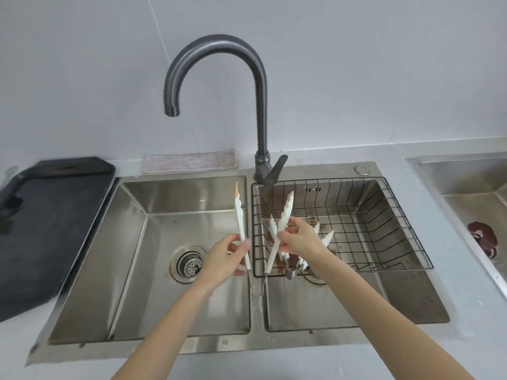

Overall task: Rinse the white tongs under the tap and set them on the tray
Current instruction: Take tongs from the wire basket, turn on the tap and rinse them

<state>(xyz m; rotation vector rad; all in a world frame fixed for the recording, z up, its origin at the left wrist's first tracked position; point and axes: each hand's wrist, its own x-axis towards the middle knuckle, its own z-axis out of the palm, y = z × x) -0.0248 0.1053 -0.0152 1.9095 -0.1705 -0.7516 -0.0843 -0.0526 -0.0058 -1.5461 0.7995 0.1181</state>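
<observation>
I hold a pair of white tongs (239, 215) spread wide over the divider of the double sink. My left hand (223, 256) grips the left arm of the tongs. My right hand (297, 238) grips the right arm, whose scalloped tip points up. The tips carry orange-brown stains. A wire hinge joins the two arms below my hands. More white tongs (325, 238) lie in the wire basket (384, 215) behind my right hand. The grey tap (216, 48) arches above, its spout over the left basin, with no water running. The dark tray (52, 223) lies on the counter at the left.
The left basin (131, 270) has a strainer drain (189, 263). A folded cloth (189, 161) lies behind the sink by the wall. A second steel sink (466, 185) with a brown object (482, 237) stands at the right.
</observation>
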